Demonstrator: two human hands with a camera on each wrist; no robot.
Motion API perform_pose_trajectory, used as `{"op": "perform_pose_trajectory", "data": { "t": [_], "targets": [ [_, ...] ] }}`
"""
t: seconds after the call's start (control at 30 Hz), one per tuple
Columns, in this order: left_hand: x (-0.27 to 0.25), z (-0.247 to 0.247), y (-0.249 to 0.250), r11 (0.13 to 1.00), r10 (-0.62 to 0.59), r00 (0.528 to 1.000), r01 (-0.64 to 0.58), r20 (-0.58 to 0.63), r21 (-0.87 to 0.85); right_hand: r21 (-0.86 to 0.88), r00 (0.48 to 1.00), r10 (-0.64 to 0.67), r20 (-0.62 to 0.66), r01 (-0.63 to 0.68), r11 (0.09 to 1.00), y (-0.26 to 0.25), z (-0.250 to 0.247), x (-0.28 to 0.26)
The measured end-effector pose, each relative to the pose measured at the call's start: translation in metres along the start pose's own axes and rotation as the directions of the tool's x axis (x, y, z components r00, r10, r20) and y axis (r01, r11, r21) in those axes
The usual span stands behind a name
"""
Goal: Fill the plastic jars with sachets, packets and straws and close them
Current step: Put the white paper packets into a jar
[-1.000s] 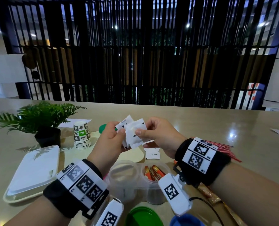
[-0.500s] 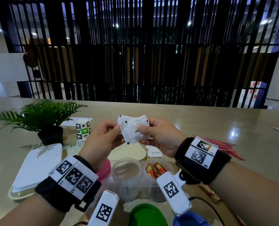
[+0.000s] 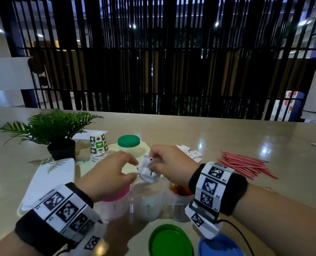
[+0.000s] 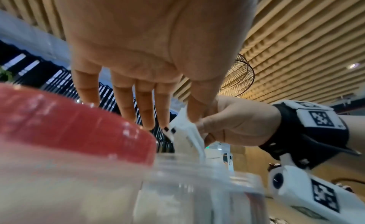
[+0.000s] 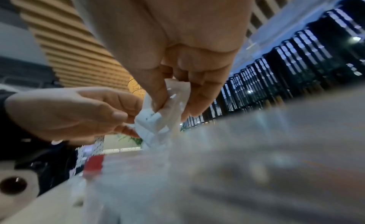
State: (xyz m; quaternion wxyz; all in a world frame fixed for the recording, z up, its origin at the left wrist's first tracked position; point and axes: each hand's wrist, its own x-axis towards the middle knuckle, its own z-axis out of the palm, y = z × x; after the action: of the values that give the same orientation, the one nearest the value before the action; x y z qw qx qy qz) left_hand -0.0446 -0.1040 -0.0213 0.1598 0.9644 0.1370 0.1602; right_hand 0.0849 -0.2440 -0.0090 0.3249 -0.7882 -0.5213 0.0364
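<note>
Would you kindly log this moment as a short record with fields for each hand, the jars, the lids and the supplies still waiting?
right hand: pinches white sachets above the open middle jar
left hand: fingertips at the same sachets, grip unclear
other jars: pink-lidded jar to the left; open jar of orange packets to the right
loose lids: green lid, blue lid
waiting: red straws, loose sachets on the table
</note>
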Motion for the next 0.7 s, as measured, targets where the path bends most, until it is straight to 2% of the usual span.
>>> {"op": "perform_pose_trajectory", "data": {
  "t": [0.07, 0.17, 0.33, 0.5, 0.7],
  "targets": [
    [-0.007, 0.002, 0.0, 0.998, 0.008, 0.993, -0.016, 0.12, 0.065, -0.16, 0.998, -0.047, 0.048, 0.054, 0.986, -0.003, 0.007, -0.005],
    [-0.01, 0.009, 0.001, 0.97, -0.007, 0.965, -0.057, 0.261, 0.237, -0.304, 0.992, -0.061, 0.112, 0.093, 0.948, -0.006, 0.014, -0.007],
    [-0.008, 0.017, 0.005, 0.926, -0.012, 0.957, -0.099, 0.289, 0.364, -0.417, 0.976, -0.058, 0.211, 0.144, 0.897, -0.011, 0.02, -0.007],
    [-0.005, 0.025, 0.004, 0.898, -0.03, 0.948, -0.114, 0.318, 0.426, -0.433, 0.946, -0.003, 0.324, 0.151, 0.889, -0.013, 0.024, -0.002],
    [-0.003, 0.03, 0.007, 0.876, -0.034, 0.941, -0.135, 0.338, 0.463, -0.433, 0.859, 0.081, 0.505, 0.172, 0.885, -0.019, 0.013, 0.008]
  ]
}}
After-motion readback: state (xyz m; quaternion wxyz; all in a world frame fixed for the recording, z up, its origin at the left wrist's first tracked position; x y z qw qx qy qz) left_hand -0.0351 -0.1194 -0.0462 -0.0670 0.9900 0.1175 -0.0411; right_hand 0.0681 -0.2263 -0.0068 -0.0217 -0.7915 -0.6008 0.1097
